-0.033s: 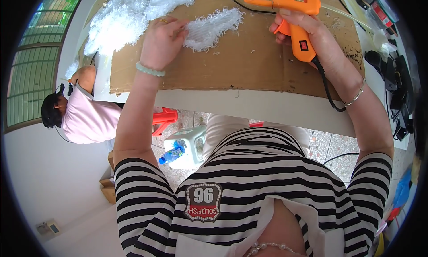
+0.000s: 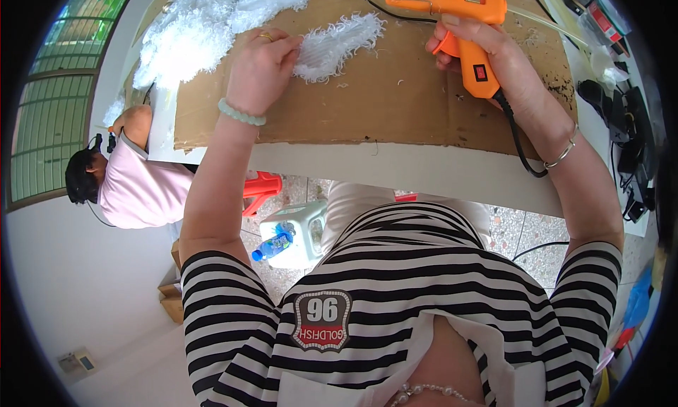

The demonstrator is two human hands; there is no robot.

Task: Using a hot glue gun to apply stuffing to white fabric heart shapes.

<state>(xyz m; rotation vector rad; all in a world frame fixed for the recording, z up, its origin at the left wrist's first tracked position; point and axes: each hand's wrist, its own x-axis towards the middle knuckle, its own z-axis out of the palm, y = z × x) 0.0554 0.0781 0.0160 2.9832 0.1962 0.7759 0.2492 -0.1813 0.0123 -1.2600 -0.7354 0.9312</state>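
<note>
An orange hot glue gun (image 2: 472, 50), its nozzle end toward the left, is gripped by my right hand (image 2: 494, 47), with fingers wrapped round the handle by the trigger. A glue stick (image 2: 530, 15) sticks out of its back. On the cardboard (image 2: 402, 110) lies a small piece of white fringed fabric (image 2: 337, 48). My left hand (image 2: 263, 72) is closed, thumb and fingers pinching this piece at its left edge. Beyond that hand sits a large heap of white fluffy fringed material (image 2: 191, 36).
The glue gun's black cord (image 2: 519, 135) loops over the table's near edge. Black adapters and cables (image 2: 625, 139) crowd the right side. Another person (image 2: 134, 177) in a pink top works at the left. Below are a red stool (image 2: 261, 188) and a blue-capped bottle (image 2: 274, 243) on a pale container.
My left hand has shifted slightly to the right, its fingers closing at the fabric piece's left edge. The right hand and glue gun are nearly still.
</note>
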